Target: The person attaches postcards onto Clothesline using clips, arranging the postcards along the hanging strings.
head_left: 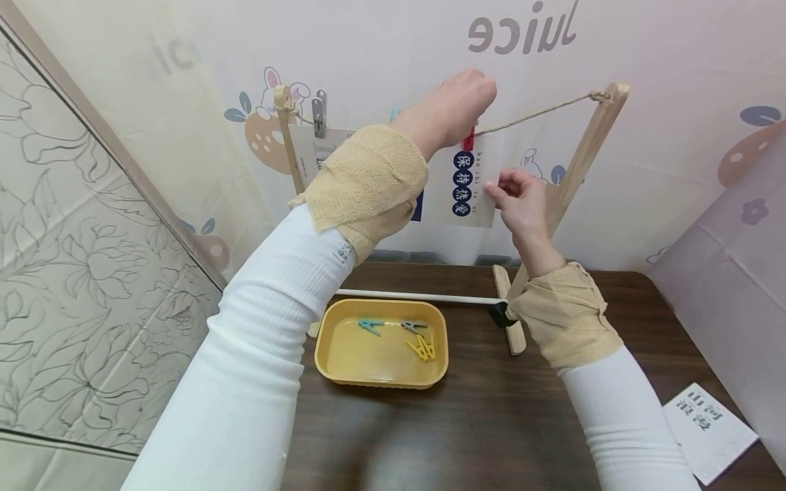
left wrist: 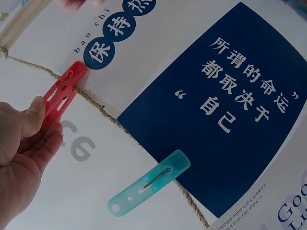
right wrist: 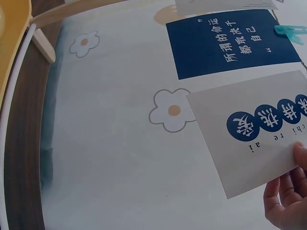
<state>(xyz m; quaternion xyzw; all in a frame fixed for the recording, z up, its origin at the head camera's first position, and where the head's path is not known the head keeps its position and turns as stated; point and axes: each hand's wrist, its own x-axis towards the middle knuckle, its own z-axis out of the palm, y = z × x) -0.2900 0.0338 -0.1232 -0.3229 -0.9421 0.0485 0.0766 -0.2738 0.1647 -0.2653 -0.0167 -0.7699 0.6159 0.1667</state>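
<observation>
red clip [head_left: 469, 141] pinched at its upper end by left hand [head_left: 457, 102], set crosswise on the rope [left wrist: 98, 106], lower end over white card [head_left: 457, 184]. card hung below rope, long axis downward, side edge pinched by right hand [head_left: 527, 201]; left is nearer rope.

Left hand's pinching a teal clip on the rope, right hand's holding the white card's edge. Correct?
Clip colour is wrong: the left hand pinches a red clip on the rope, as the left wrist view shows. The right hand does hold the white card's edge.
</observation>
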